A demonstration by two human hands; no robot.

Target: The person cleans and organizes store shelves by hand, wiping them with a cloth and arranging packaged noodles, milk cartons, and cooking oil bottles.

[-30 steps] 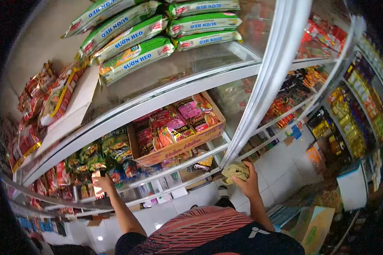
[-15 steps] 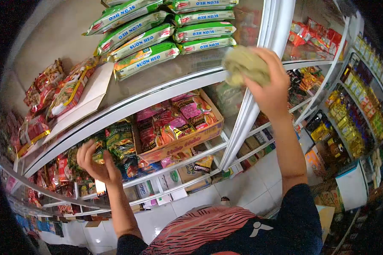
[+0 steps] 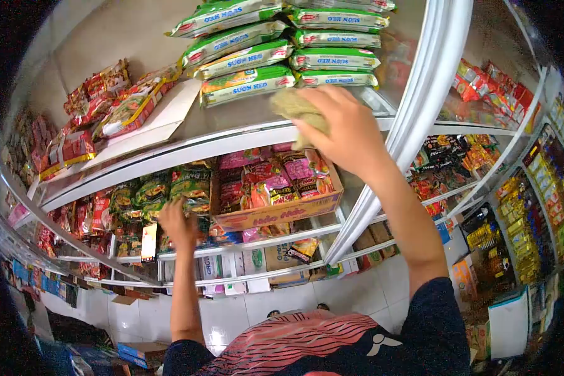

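My right hand (image 3: 351, 128) grips a crumpled olive-green cloth (image 3: 301, 111) over the glass shelf, close to its white front rail (image 3: 244, 141). Just behind the cloth are stacked green-and-white noodle packets (image 3: 249, 80). Lower down, my left hand (image 3: 178, 224) is in front of the green noodle packets (image 3: 191, 185) on the lower shelf. Its fingers are blurred and partly hidden, so I cannot make out how they are held. Between the hands is an open cardboard box (image 3: 276, 212) of pink and red noodle packets.
A white upright frame (image 3: 413, 106) stands just right of my right hand. Red noodle packets (image 3: 141, 100) lie on a white board at the upper left. Bottles (image 3: 517, 229) line shelves at the right. White floor tiles (image 3: 351, 297) show below.
My right hand has moved left with the cloth, along the shelf front. My left hand has shifted right, its fingers less visible. The camera view has also shifted.
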